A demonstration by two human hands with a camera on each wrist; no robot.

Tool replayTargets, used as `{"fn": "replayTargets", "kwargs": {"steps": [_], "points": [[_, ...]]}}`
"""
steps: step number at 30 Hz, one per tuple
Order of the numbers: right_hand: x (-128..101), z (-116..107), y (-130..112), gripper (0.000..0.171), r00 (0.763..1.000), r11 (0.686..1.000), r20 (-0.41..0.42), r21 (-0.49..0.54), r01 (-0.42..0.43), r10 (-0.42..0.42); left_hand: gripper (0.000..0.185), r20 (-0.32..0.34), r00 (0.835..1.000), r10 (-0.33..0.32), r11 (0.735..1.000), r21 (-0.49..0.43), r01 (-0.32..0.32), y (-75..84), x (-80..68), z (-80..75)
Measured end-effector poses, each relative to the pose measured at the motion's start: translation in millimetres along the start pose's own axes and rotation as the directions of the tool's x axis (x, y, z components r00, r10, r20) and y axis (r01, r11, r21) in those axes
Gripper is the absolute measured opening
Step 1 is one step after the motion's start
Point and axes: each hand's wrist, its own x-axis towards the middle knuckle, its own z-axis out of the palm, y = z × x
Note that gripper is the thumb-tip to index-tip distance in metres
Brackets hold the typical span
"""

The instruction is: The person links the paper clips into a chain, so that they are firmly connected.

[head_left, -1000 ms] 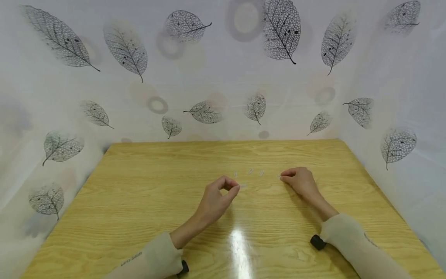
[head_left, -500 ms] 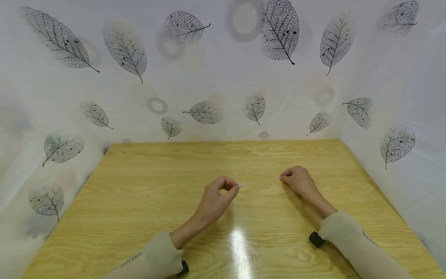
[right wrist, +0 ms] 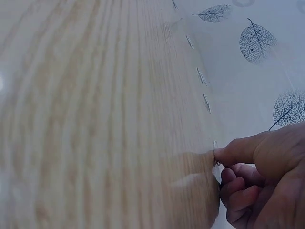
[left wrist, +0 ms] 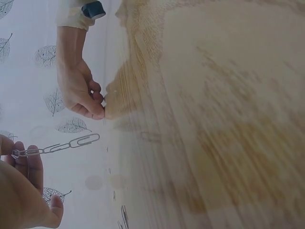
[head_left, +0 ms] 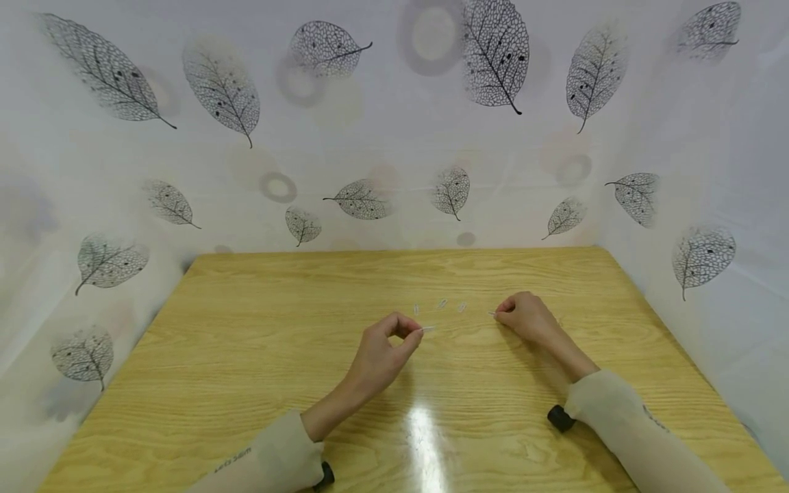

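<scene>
Fingers [head_left: 407, 319] of our left hand [head_left: 377, 349] pinch one chain [left wrist: 56, 147] of linked paper clips over one table [head_left: 246, 329]; rightward, we count three loose clips [head_left: 442, 303] in the head view, four in the right wrist view; our right hand [head_left: 531, 319] pinches one clip [head_left: 492, 313].

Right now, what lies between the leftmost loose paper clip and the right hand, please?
The head view shows two loose paper clips on the table, then the clip the right hand pinches.
</scene>
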Motion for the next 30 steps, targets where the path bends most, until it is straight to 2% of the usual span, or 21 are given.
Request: {"fn": "replayTargets", "kwargs": {"steps": [11, 19, 23, 30], "points": [[-1.9, 2.0, 1.3, 0.012, 0.999, 0.999, -0.003, -0.024, 0.037, -0.037, 0.004, 0.007, 1.0, 0.001, 1.0, 0.007, -0.001, -0.8, 0.7, 0.6], [-1.9, 5.7, 6.5, 0.006, 0.989, 0.99, -0.053, -0.046, 0.135, -0.138, 0.004, 0.005, 1.0, 0.001, 1.0, 0.014, -0.001, -0.5, 0.6, 0.3], [-0.6, 5.3, 11.2, 0.007, 0.988, 0.99, -0.067, 0.031, 0.139, -0.137, 0.003, 0.015, 1.0, -0.001, 1.0, -0.003, 0.001, -0.6, 0.7, 0.6], [-6.1, -1.8, 10.6, 0.022, 0.996, 0.963, 0.034, 0.259, 0.074, -0.086, 0.004, 0.009, 1.0, -0.004, 1.0, 0.006, 0.004, -1.1, 0.7, -1.0]]}}
